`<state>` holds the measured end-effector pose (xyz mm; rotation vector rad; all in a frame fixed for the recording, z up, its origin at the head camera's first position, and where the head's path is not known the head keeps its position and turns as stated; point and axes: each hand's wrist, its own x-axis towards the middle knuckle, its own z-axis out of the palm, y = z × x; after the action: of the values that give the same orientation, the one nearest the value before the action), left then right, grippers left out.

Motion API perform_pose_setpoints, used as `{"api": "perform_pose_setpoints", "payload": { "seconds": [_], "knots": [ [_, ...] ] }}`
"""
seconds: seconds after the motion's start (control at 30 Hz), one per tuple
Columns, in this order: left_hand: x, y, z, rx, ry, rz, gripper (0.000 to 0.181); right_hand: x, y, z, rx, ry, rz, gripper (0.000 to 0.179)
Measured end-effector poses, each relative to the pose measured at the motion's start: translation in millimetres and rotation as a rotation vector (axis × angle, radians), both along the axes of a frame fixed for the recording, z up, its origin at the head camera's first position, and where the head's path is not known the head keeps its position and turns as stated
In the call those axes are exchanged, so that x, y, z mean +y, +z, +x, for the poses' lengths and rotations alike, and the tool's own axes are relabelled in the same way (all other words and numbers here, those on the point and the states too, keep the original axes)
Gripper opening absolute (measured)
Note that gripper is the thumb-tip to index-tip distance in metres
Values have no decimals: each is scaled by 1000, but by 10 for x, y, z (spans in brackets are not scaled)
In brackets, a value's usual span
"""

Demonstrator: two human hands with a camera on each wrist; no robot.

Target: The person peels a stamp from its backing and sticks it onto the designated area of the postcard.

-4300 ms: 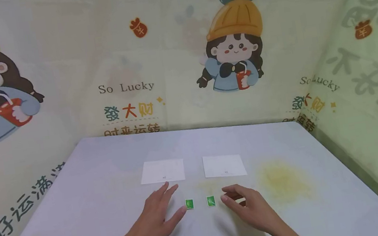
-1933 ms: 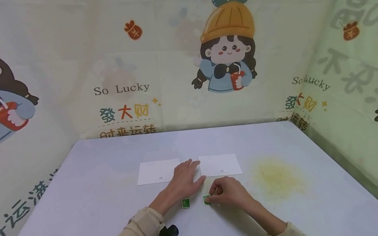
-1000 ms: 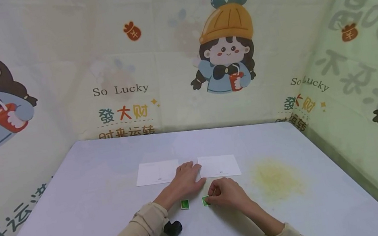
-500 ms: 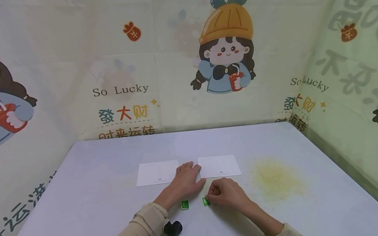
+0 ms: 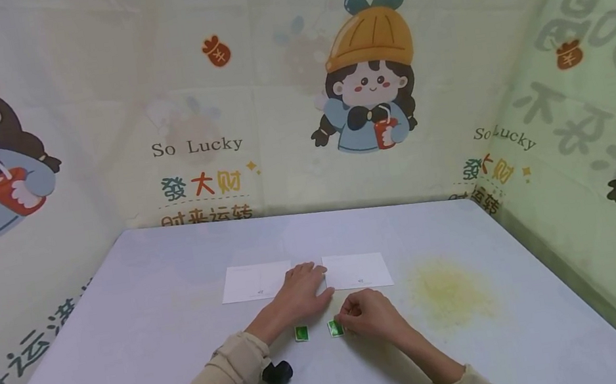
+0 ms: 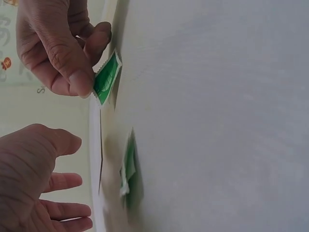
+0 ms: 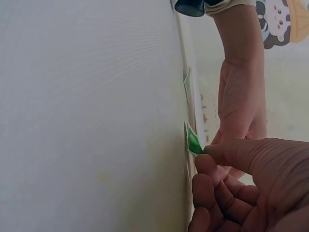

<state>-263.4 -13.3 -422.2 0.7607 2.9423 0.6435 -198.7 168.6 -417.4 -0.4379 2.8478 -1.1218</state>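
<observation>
In front of the right-hand white rectangular paper card, our right hand is pinching a white-edged green paper square; our left hand, fingers extended, is reaching the card's left edge.

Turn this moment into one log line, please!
right hand: pinches green square | left hand: near white cards | other green square: on table

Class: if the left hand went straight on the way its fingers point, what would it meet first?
Probably the rectangular white paper card on the right; the left hand points toward its left edge, though depth is unclear.
</observation>
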Motion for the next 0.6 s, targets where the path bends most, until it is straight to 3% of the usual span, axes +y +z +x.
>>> {"api": "perform_pose_setpoints", "payload": {
  "seconds": [0.3,0.6],
  "knots": [
    [-120,82,124,20,-8,86,49,3,34,14,-5,-27,-50,17],
    [-293,126,403,41,-16,215,41,2,62,77,42,-41,-88,13]
  ]
}}
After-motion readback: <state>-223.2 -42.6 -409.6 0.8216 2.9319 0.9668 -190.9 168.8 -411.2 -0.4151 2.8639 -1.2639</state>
